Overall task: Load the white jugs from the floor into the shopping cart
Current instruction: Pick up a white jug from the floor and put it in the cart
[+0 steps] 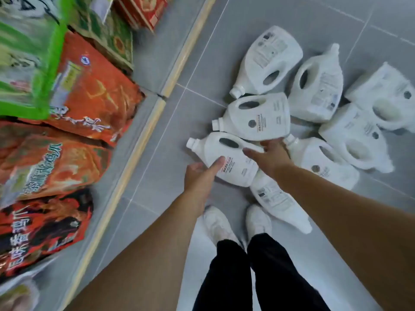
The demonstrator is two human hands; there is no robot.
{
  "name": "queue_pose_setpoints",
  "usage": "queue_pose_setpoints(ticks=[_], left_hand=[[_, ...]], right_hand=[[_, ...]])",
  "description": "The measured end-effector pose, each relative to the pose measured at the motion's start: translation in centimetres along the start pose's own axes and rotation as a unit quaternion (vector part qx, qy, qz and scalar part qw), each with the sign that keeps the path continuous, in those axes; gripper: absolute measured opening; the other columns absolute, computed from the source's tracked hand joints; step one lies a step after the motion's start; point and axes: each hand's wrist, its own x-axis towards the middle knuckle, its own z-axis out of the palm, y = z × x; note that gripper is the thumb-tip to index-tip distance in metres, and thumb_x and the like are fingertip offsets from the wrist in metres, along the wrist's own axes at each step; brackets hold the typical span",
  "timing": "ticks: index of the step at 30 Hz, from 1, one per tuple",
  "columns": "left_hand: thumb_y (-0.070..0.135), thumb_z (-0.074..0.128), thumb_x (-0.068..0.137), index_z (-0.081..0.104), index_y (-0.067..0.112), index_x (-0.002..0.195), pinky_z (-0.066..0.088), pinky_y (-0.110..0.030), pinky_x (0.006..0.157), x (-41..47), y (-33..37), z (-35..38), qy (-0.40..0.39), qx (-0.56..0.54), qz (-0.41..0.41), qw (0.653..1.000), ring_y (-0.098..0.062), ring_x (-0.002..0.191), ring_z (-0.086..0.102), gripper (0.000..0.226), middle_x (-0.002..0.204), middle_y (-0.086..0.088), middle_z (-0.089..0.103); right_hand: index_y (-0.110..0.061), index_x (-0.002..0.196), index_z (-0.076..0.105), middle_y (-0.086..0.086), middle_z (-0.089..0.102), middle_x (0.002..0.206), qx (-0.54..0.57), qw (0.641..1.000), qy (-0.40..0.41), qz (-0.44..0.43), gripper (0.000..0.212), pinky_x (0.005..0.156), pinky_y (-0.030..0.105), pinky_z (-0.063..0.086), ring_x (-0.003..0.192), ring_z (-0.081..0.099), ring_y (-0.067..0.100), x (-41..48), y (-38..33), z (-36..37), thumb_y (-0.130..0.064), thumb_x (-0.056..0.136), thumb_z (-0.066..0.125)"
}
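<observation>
Slippage threatens: left hand [199, 176] pinches the smooth white plastic jug [233, 162] by its body, right hand [271, 158] lies flat-fingered on it, handle unused.

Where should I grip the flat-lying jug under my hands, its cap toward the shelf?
Grip the moulded handle by its oval hole, near the neck. The jug lies flat with that hole facing up, so hook fingers down through it from above, probably with the right hand, which rests on top; the left hand grips the near edge.
</observation>
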Motion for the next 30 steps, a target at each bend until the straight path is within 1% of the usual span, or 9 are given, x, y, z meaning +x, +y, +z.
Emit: queue_pose_setpoints(ticks=[4, 9, 11, 13, 14, 17, 19, 23, 30], left_hand=[[0.044, 0.089, 0.084, 0.046, 0.027, 0.11, 0.05, -0.036, 0.098, 7.5, -1.3, 2.7, -0.004, -0.004, 0.002, 1.0, 0.003, 0.083, 0.052, 0.052, 0.094, 0.022, 0.051], [0.063, 0.093, 0.067, 0.045, 0.02, 0.135, 0.053, -0.047, 0.104, 16.5, -3.9, 4.9, 0.031, -0.003, -0.027, 0.999, -0.022, 0.108, 0.058, 0.093, 0.125, 0.005, 0.062], [0.057, 0.094, 0.071, 0.05, 0.02, 0.137, 0.06, -0.036, 0.08, 18.9, -4.3, 5.5, 0.034, -0.046, -0.035, 0.998, -0.018, 0.098, 0.064, 0.088, 0.129, 0.003, 0.068], [0.044, 0.095, 0.077, 0.058, 0.019, 0.133, 0.058, -0.025, 0.047, 20.9, -4.6, 5.9, 0.019, -0.084, -0.04, 0.995, -0.013, 0.086, 0.07, 0.072, 0.122, 0.0, 0.076], [0.039, 0.096, 0.076, 0.061, 0.019, 0.131, 0.06, -0.028, 0.045, 22.0, -4.9, 6.0, 0.009, -0.104, -0.045, 0.994, -0.017, 0.087, 0.074, 0.069, 0.118, -0.002, 0.079], [0.029, 0.103, 0.066, 0.063, 0.022, 0.134, 0.065, -0.065, 0.07, 24.4, -5.8, 6.1, -0.018, -0.145, -0.047, 0.988, -0.033, 0.102, 0.08, 0.078, 0.116, -0.006, 0.082], [0.023, 0.101, 0.069, 0.064, 0.024, 0.132, 0.062, -0.072, 0.074, 25.0, -6.2, 6.1, -0.022, -0.155, -0.043, 0.987, -0.035, 0.103, 0.079, 0.073, 0.115, -0.007, 0.083], [0.026, 0.1, 0.071, 0.066, 0.027, 0.133, 0.058, -0.076, 0.082, 25.8, -6.9, 6.3, -0.059, -0.177, -0.054, 0.981, -0.036, 0.107, 0.079, 0.071, 0.116, -0.007, 0.083], [0.025, 0.098, 0.072, 0.067, 0.027, 0.131, 0.056, -0.079, 0.083, 26.1, -7.2, 5.5, -0.073, -0.174, -0.053, 0.981, -0.038, 0.108, 0.078, 0.067, 0.113, -0.008, 0.084]], right_hand=[[-0.013, 0.154, 0.054, 0.0, 0.061, 0.136, 0.006, 0.999, -0.041, 0.014, 0.075, 0.101, 0.028, 0.041, 0.128, 0.058, 0.021, 5.4, 2.6, 1.9, -0.041, 0.092, 0.085], [-0.011, 0.147, 0.058, -0.002, 0.065, 0.112, 0.018, 0.997, -0.052, 0.059, 0.073, 0.09, 0.034, 0.049, 0.096, 0.06, 0.017, 11.5, 6.3, 4.3, -0.041, 0.088, 0.088], [-0.008, 0.147, 0.058, 0.002, 0.065, 0.11, 0.004, 0.995, -0.063, 0.072, 0.075, 0.088, 0.034, 0.048, 0.091, 0.06, 0.018, 13.4, 7.2, 5.0, -0.043, 0.088, 0.088], [-0.011, 0.148, 0.058, 0.006, 0.067, 0.125, -0.008, 0.997, -0.054, 0.06, 0.084, 0.094, 0.036, 0.052, 0.102, 0.064, 0.023, 15.5, 8.3, 5.8, -0.049, 0.082, 0.092], [-0.015, 0.148, 0.059, 0.005, 0.067, 0.132, -0.013, 0.997, -0.05, 0.055, 0.087, 0.098, 0.038, 0.055, 0.11, 0.066, 0.024, 16.4, 8.6, 6.1, -0.052, 0.077, 0.094], [-0.023, 0.145, 0.062, 0.001, 0.068, 0.124, -0.01, 0.996, -0.066, 0.053, 0.085, 0.08, 0.033, 0.057, 0.096, 0.067, 0.015, 18.4, 9.1, 7.0, -0.05, 0.073, 0.097], [-0.022, 0.139, 0.068, -0.002, 0.069, 0.116, -0.019, 0.996, -0.073, 0.042, 0.076, 0.064, 0.022, 0.047, 0.082, 0.061, 0.004, 19.1, 9.2, 7.4, -0.048, 0.074, 0.097], [-0.028, 0.131, 0.076, -0.005, 0.075, 0.119, -0.019, 0.997, -0.067, 0.045, 0.069, 0.088, 0.027, 0.049, 0.1, 0.067, 0.017, 20.3, 9.6, 8.0, -0.057, 0.072, 0.095], [-0.026, 0.123, 0.08, 0.003, 0.08, 0.111, -0.045, 0.992, -0.068, 0.093, 0.057, 0.098, 0.044, 0.062, 0.098, 0.076, 0.029, 22.1, 10.3, 9.2, -0.046, 0.073, 0.096]])
